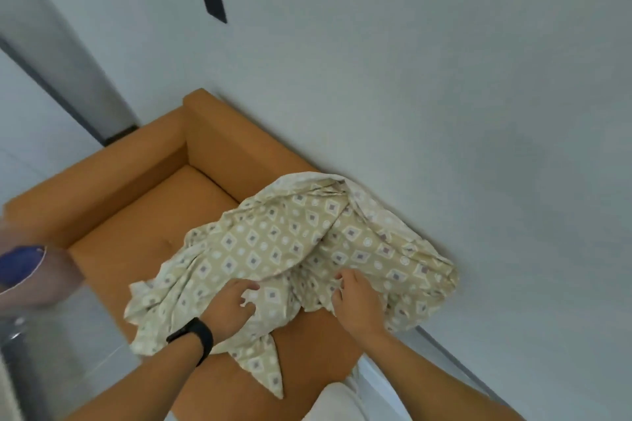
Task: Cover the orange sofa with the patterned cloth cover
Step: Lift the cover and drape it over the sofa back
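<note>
I am leaning over the orange sofa (143,215), a boxy piece with squared arms, a flat seat cushion and smooth, matte upholstery. The patterned cloth cover (290,243) is lying bunched on the seat, heaped toward the right arm and the wall side, not spread out. It is a thin, soft fabric, pale beige, printed with white-edged diamonds holding small greyish squares and with white dots between them. It is falling in deep folds and creases, and one pointed corner is trailing down toward the front edge of the cushion.

My left hand (232,308) is resting on the near part of the heap, fingers curled and gathering a fold of the cloth under them. A black band (193,338) is wrapping that wrist. My right hand (355,301) is just beside it, fingers bent and pinching a ridge of the fabric at the middle of the pile.

The left half of the seat and the left arm are showing bare orange. Behind the sofa a plain pale wall (410,61) is carrying a dark flat rectangular plate (212,0). At the left edge a blurred blue and clear shape (20,267) is showing; I cannot tell what it is
</note>
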Demonstrator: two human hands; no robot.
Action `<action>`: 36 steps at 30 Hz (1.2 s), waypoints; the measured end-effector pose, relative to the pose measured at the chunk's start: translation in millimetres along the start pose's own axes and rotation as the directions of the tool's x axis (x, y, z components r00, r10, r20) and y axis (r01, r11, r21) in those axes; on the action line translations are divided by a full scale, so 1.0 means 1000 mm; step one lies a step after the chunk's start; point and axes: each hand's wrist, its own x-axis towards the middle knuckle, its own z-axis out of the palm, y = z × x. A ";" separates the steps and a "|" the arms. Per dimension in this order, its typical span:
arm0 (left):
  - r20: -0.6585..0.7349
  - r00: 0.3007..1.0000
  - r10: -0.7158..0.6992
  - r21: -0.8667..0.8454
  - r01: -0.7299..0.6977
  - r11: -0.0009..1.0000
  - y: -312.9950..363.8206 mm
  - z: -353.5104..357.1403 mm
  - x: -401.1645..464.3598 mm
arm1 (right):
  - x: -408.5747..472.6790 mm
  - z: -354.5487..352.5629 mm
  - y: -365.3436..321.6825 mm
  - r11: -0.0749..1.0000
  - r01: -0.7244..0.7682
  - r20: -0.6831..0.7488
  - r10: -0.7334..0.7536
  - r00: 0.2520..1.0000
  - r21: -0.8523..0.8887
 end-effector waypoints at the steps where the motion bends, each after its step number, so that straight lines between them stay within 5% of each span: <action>1: -0.017 1.000 0.005 -0.029 -0.006 1.000 -0.010 -0.008 -0.005 | 0.001 0.004 -0.021 0.999 0.044 -0.006 -0.044 0.999 0.006; 5: -0.079 0.994 0.073 -0.079 -0.079 0.994 -0.068 -0.041 -0.030 | -0.006 0.035 -0.116 0.985 0.174 -0.042 -0.173 0.984 0.011; 11: -0.037 0.987 0.157 -0.112 -0.161 0.981 -0.151 -0.076 -0.075 | -0.063 0.094 -0.225 0.990 0.107 -0.007 -0.107 0.994 0.095; 14: 0.019 0.990 0.141 -0.058 -0.139 0.989 -0.177 -0.090 -0.093 | -0.095 0.114 -0.248 0.988 0.107 0.050 -0.113 0.992 0.109; 26: -0.124 0.982 0.143 -0.117 -0.158 0.980 -0.211 -0.122 -0.130 | -0.118 0.135 -0.312 0.957 0.202 0.151 -0.236 0.960 0.209; 36: -0.020 0.980 0.197 -0.064 -0.197 0.978 -0.262 -0.190 -0.069 | -0.081 0.194 -0.373 0.937 -0.024 0.128 -0.022 0.992 0.348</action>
